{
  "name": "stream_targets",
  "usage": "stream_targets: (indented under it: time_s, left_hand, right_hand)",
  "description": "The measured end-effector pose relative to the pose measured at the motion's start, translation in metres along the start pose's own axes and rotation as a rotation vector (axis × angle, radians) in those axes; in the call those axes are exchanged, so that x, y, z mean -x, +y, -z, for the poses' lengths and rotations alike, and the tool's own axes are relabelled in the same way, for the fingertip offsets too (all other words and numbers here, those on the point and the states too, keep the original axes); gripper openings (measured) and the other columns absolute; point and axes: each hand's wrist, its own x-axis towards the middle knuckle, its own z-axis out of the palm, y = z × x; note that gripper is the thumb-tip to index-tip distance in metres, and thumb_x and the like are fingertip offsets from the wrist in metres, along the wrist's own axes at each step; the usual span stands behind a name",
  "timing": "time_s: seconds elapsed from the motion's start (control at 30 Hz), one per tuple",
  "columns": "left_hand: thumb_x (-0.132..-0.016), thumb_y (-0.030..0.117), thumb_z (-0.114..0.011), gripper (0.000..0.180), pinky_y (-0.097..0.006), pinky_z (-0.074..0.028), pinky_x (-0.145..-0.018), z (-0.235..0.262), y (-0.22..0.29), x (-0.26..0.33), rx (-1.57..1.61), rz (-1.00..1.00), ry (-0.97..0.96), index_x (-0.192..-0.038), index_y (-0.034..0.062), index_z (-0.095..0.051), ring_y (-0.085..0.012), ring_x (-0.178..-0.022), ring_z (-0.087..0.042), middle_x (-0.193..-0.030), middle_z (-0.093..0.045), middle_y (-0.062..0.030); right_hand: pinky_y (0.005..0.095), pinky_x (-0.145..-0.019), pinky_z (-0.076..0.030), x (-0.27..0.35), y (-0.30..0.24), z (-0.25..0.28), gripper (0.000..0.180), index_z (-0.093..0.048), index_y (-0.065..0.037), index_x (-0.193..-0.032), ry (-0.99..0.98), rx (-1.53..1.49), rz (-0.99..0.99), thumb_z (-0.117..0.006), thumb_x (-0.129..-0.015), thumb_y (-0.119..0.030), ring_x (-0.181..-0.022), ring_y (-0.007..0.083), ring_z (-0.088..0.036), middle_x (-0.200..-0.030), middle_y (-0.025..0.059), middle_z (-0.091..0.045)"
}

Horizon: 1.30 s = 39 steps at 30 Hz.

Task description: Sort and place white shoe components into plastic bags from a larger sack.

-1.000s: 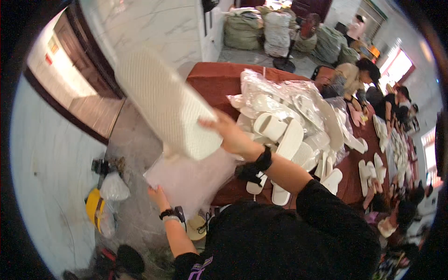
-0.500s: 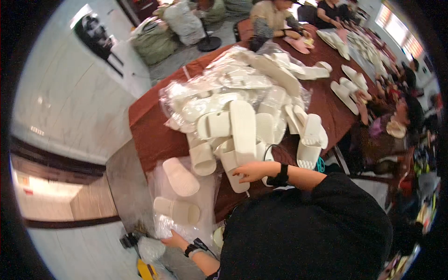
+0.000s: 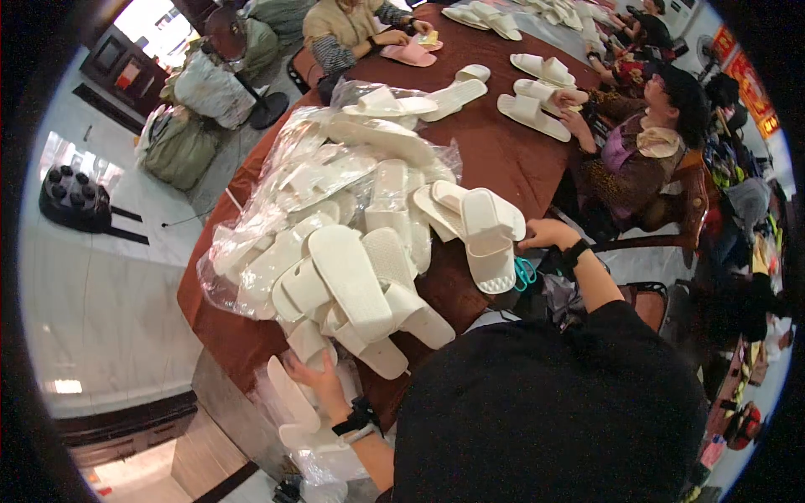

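A big heap of white slippers [image 3: 360,243], partly in clear plastic bags, covers the near end of a table with a dark red cloth [image 3: 503,151]. My right hand [image 3: 543,234] rests at the table's right edge, fingers on a white slipper [image 3: 489,239] that lies on the pile's right side. My left hand [image 3: 312,375] reaches low at the table's front edge, touching white slippers [image 3: 293,402] inside a clear plastic bag that hangs below the heap. Both wrists wear dark bands.
Other people sit along the table's right side and far end, handling white and pink slippers [image 3: 409,54]. Turquoise scissors [image 3: 524,272] lie by my right hand. Stuffed sacks [image 3: 180,147] stand on the floor at the left, beside a dark round stand [image 3: 74,197].
The view has swung from the floor up to the table. My right hand moved from the pile's front to its right edge; my left hand stays low at the bag of slippers.
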Motion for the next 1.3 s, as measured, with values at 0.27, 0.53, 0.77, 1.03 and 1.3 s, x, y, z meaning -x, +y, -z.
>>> stream_targets:
  time_s: [0.27,0.53,0.77,1.03,1.3]
  left_hand:
    - [-0.076,0.03,-0.072,0.078,-0.05,-0.02,-0.107,-0.042,0.117,0.001,0.214,-0.296,-0.45,-0.137,-0.0004,-0.032,-0.0414,-0.131,-0.02,-0.141,-0.017,-0.0267]
    - [-0.082,0.027,-0.067,0.068,-0.045,-0.024,-0.107,-0.04,0.16,0.007,0.228,-0.364,-0.605,-0.136,-0.0004,-0.034,-0.0385,-0.131,-0.023,-0.142,-0.017,-0.0257]
    - [-0.085,0.019,-0.064,0.064,-0.04,-0.033,-0.102,-0.052,0.156,-0.004,0.611,-0.08,-0.773,-0.137,0.0004,-0.032,-0.0309,-0.122,-0.039,-0.139,-0.026,-0.0188]
    - [-0.087,0.014,-0.062,0.063,-0.036,-0.04,-0.094,-0.07,0.17,-0.019,0.582,-0.13,-0.78,-0.139,-0.0001,-0.029,-0.0248,-0.113,-0.045,-0.132,-0.038,-0.0167]
    - [-0.075,0.027,-0.074,0.083,-0.048,-0.026,-0.105,-0.128,0.201,-0.038,0.02,-0.592,-0.65,-0.139,0.0019,-0.029,-0.0412,-0.125,-0.031,-0.137,-0.027,-0.0269]
  right_hand:
    - [0.0346,-0.096,-0.041,-0.058,0.002,-0.097,0.08,-0.05,-0.001,-0.125,0.209,-0.71,0.252,-0.083,-0.06,-0.034,-0.111,0.0248,-0.054,-0.119,0.0153,-0.058]
    - [0.0346,-0.093,-0.042,-0.094,-0.08,-0.04,0.08,-0.049,-0.001,-0.123,0.481,-0.749,0.355,-0.08,-0.062,-0.042,-0.107,0.0265,-0.056,-0.116,0.0176,-0.058]
    - [0.0363,-0.079,-0.048,-0.128,-0.162,0.005,0.073,-0.052,0.006,-0.112,-0.225,-0.634,0.294,-0.041,-0.088,-0.062,-0.086,0.0276,-0.062,-0.095,0.0173,-0.063]
    - [0.038,-0.083,-0.049,-0.002,0.002,-0.029,0.043,-0.058,-0.006,-0.117,0.461,-0.601,-0.015,-0.056,-0.086,-0.037,-0.099,0.0306,-0.061,-0.111,0.0161,-0.062]
    - [0.0304,-0.063,-0.047,0.111,0.177,-0.054,0.033,-0.057,-0.003,-0.114,0.8,-0.74,-0.49,-0.062,-0.087,-0.021,-0.069,0.0177,-0.059,-0.08,0.0095,-0.063]
